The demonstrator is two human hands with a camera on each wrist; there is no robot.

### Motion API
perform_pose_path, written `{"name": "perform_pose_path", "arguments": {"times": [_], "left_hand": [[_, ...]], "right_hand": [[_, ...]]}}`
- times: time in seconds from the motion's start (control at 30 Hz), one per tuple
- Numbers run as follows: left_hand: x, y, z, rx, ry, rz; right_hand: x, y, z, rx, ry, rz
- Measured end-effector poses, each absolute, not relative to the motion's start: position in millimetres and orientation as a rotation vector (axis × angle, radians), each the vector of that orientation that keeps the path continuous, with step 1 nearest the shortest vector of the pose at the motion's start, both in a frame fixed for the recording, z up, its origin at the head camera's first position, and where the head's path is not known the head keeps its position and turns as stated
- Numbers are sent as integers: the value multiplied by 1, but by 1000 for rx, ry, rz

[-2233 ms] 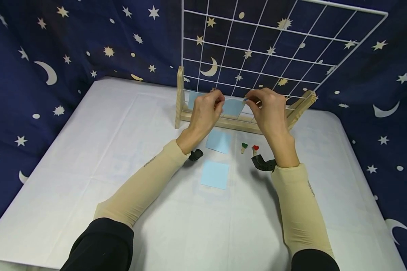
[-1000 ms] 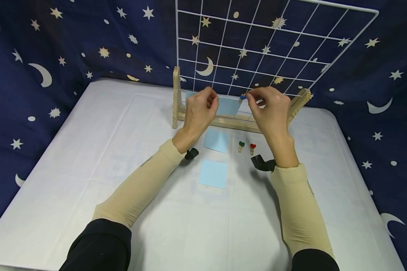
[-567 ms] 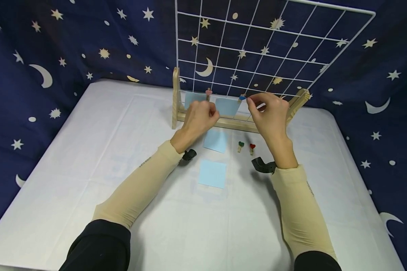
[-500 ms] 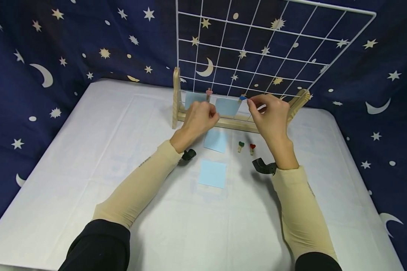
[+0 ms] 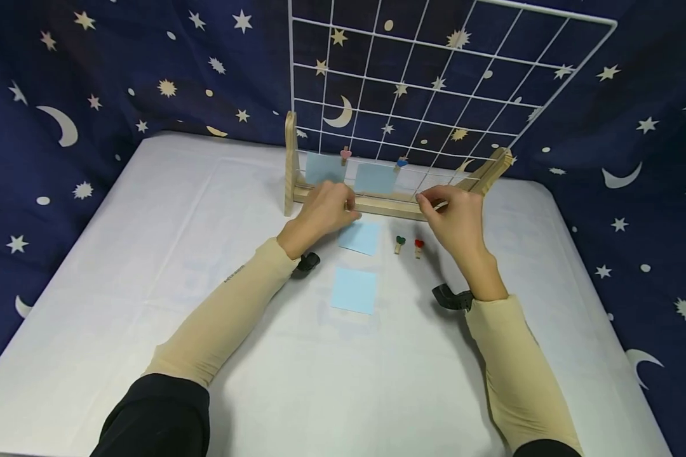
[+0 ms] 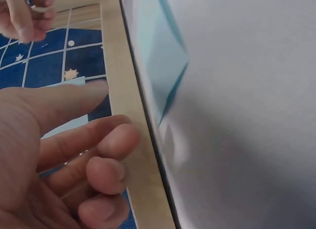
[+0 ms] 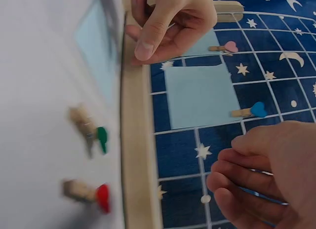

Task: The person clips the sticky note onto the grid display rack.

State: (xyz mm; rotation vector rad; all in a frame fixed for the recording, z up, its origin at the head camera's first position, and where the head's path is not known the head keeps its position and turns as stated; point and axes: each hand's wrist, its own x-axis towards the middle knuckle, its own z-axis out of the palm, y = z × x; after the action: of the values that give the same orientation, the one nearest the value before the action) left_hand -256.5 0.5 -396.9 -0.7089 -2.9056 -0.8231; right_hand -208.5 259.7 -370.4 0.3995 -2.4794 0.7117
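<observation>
Two light blue paper squares hang on the white wire grid (image 5: 417,80), the left one (image 5: 322,168) by a pink heart clothespin (image 5: 345,155), the right one (image 5: 375,178) by a blue heart clothespin (image 5: 401,164). My left hand (image 5: 320,214), thumb and fingers apart with nothing between them, is over the wooden base, near a blue paper square (image 5: 361,237) on the table. My right hand (image 5: 456,216), loosely curled and holding nothing, is below and right of the blue clothespin. A green heart clothespin (image 5: 399,244) and a red one (image 5: 419,248) lie on the table.
Another blue paper square (image 5: 354,291) lies nearer on the white table (image 5: 314,381). Wooden side supports (image 5: 289,164) hold the grid up. A dark blue cloth (image 5: 148,63) with stars and moons hangs behind. Black wrist mounts (image 5: 451,297) stick out below both wrists.
My right hand has come away from the blue clothespin, which stays on the grid. My left hand has left the hanging papers and come down toward the paper on the table.
</observation>
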Motion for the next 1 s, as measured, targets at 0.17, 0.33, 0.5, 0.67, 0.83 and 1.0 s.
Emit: {"name": "perform_pose_path", "arguments": {"times": [0.17,0.33,0.5,0.67,0.83,1.0], "left_hand": [[-252,-8,-403,-739,-2960,-770],[-247,-11,-410,-751,-2989,-773],[-244,-11,-412,-791,-2991,-793],[-241,-12,-414,-815,-3022,-808],[-241,-13,-415,-858,-3045,-840],[-241,-13,-415,-853,-3078,-861]], "right_hand": [[-199,270,-388,409,-2562,725],[-190,281,-402,392,-2657,773],[-181,290,-408,394,-2748,792],[-175,294,-415,394,-2792,830],[-174,296,-420,421,-2822,877],[-174,298,-422,438,-2846,882]]}}
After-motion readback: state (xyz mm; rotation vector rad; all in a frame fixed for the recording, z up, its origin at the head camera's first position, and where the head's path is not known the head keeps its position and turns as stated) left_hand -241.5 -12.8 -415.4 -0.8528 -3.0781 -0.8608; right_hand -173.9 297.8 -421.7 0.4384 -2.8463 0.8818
